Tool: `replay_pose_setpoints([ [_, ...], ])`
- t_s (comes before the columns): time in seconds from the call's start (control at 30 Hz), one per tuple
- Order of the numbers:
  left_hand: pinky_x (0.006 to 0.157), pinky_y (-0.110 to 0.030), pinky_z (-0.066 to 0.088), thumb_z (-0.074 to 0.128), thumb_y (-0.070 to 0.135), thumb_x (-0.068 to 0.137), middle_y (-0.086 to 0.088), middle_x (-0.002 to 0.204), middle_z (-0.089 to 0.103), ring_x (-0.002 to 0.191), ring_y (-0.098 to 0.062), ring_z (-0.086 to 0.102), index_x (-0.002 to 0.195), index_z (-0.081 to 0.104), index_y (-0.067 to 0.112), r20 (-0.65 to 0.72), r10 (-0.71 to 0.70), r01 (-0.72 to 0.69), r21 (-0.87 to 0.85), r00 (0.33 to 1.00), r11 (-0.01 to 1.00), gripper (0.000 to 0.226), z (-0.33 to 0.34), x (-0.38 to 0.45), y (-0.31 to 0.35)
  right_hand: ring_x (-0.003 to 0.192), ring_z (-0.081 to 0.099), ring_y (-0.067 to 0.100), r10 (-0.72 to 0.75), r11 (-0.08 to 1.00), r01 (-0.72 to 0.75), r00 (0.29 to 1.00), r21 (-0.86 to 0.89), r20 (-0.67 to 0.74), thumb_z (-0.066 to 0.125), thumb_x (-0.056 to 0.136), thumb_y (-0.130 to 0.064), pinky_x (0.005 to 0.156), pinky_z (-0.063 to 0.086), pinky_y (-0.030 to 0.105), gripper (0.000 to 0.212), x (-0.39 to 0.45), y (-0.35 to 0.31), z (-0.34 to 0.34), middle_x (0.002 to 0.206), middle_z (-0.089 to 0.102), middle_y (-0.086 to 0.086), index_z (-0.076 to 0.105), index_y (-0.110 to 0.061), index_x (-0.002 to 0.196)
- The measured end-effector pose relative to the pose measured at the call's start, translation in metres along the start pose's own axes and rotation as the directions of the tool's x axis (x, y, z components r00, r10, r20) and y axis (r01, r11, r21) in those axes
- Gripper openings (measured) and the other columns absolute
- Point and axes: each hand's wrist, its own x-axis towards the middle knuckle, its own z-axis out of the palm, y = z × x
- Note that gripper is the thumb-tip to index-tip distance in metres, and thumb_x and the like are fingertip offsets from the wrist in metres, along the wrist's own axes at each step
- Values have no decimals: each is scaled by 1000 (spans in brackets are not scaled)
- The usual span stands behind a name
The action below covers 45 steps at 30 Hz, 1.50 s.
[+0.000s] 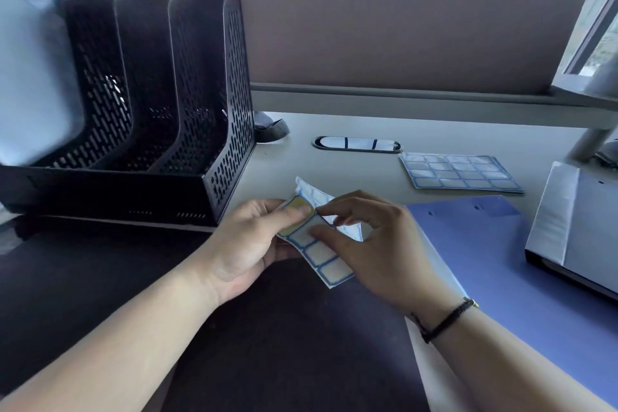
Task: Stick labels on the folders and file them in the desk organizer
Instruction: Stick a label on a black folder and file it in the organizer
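At the upper left of the frame I see the black organizer point(140, 104) with its slots facing me, ready for filing. At centre my left hand point(247, 244) pinches the label sheet point(321, 244) to steady it, while my right hand point(374, 244) curls thumb and forefinger at one label, probably peeling it. The blue folder point(495, 261) lies flat at right on the bench point(334, 164), close for sticking, with spare label sheets point(459, 172) behind it.

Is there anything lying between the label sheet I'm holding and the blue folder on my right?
Nothing visible. The label sheet, gripped by the left hand and right hand, sits just left of the blue folder; only bare desk and your right hand lie between them.
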Motion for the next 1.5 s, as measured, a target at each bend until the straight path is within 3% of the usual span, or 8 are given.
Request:
replay_pose_setpoints([
  [0.2,100,-55,48,68,26,89,-26,110,72,103,-36,68,102,75,-1,-22,99,-94,184,995,979,30,-1,-2,-3,76,67,9,134,981,-137,990,138,30,84,77,-20,73,52,20,15,3,-2,-1,83,72,-14,76,-31,81],
  [0.5,94,-50,47,64,27,91,-36,110,65,98,-30,63,100,71,-6,30,166,-168,219,986,961,35,0,-3,-3,58,57,7,313,907,-327,945,266,95,88,72,-22,57,44,16,11,6,-5,-3,65,66,-7,78,-25,77],
  [0.67,92,-56,41,71,43,86,-47,109,54,99,-35,54,100,74,1,46,178,-184,224,983,957,43,1,-4,-1,55,52,5,241,946,-242,970,217,32,88,72,-19,56,41,13,12,5,-5,-3,63,65,-6,78,-26,74],
  [0.9,105,-67,41,66,32,88,-24,109,73,110,-41,67,99,77,2,-25,145,-139,167,989,976,34,3,-5,-2,76,64,9,96,993,-91,993,75,-66,85,76,-20,68,48,21,10,2,0,-1,79,69,-13,78,-28,77],
  [1.1,106,-69,38,69,43,83,-19,105,75,111,-45,64,94,78,4,-98,130,-109,194,987,975,41,2,-5,-1,72,66,8,-134,990,127,983,-62,-124,84,78,-16,65,52,33,6,1,5,1,77,69,-9,79,-20,78],
  [1.23,104,-69,39,71,44,84,-21,107,74,112,-48,62,97,78,8,-102,159,-136,201,982,970,39,2,-5,0,74,66,11,-129,991,124,987,-59,-93,82,79,-15,67,51,33,9,1,4,1,77,69,-9,77,-22,76],
  [1.43,71,-30,56,75,20,80,-10,86,76,78,-20,71,100,70,9,-120,245,-220,189,962,957,24,2,-2,0,82,64,11,25,999,-25,1000,29,-1,78,82,-17,76,52,30,11,1,1,-2,82,69,-10,73,-25,76],
  [1.5,74,-33,53,74,16,82,-11,81,76,76,-21,70,99,66,11,-127,267,-235,225,955,946,20,3,-3,0,83,63,11,23,1000,-23,1000,7,16,77,82,-18,77,51,27,10,1,1,-2,83,68,-10,72,-25,78],
])
